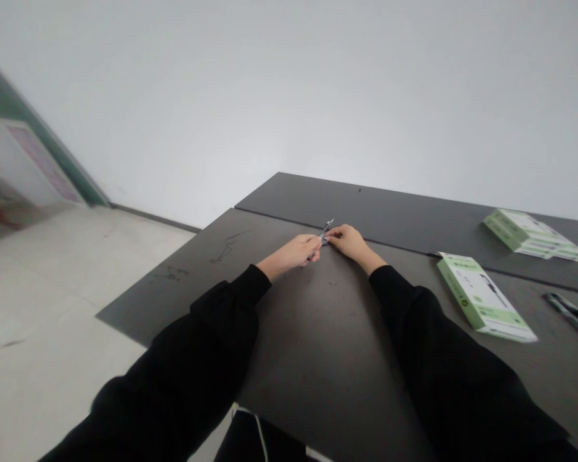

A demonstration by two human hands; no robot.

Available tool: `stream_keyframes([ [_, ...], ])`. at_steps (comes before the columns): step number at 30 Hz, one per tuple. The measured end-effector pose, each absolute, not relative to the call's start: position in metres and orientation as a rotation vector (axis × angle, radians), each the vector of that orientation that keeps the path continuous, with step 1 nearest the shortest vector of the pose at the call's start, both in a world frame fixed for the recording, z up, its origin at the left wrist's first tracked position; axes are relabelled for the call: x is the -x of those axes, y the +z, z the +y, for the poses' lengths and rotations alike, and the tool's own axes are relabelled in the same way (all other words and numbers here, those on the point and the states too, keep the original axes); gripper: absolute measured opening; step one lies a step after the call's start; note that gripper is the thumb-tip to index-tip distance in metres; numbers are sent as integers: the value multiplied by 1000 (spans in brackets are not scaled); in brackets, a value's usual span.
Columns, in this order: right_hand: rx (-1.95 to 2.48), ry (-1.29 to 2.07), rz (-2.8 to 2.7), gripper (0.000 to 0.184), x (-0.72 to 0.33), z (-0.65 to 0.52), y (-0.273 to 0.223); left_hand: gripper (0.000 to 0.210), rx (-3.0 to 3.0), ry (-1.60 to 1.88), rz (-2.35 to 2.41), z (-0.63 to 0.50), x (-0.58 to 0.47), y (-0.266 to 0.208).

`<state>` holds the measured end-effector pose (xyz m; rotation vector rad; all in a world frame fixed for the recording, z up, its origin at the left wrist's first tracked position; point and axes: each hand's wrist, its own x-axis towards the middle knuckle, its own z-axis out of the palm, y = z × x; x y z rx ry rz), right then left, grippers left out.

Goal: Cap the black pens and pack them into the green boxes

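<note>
My left hand (301,250) is closed around a slim grey metallic tool (326,226) with a thin pale tip pointing up and away from me. Its lower end pokes out below my fingers; the exact kind is too small to tell. Close beside it, my right hand (349,241) has thumb and fingertips pinched together at the side of the tool. A small bright part shows at those fingertips, but I cannot make out what it is. Both hands are just over the dark table (318,333), near the seam between its two panels.
On the right lies a green-and-white box (484,295) with a printed picture. Behind it is a stack of similar boxes (534,234). A dark and grey long object (573,314) lies at the right edge. A white cable (260,433) hangs below the front edge.
</note>
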<state>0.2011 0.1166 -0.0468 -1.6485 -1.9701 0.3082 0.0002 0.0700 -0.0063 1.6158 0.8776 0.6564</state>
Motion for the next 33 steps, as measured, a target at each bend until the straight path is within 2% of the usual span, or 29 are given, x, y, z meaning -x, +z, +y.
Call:
stream_keyframes([
  [8, 1697, 254, -1992, 19, -197, 113, -46, 25, -1617, 722, 1012, 82, -2, -18],
  [16, 1711, 292, -1974, 30, -197, 112, -45, 21, -1632, 761, 1066, 81, 0, -16],
  [24, 1670, 392, -1843, 10, -194, 115, -43, 28, -1595, 871, 1138, 86, 1, -21],
  [29, 1566, 502, -1649, 10, -201, 111, -44, 29, -1514, 870, 1041, 84, 1, -20],
  [33, 1450, 688, -1453, 9, -207, 100, -35, 22, -1435, 764, 861, 73, -2, -13],
])
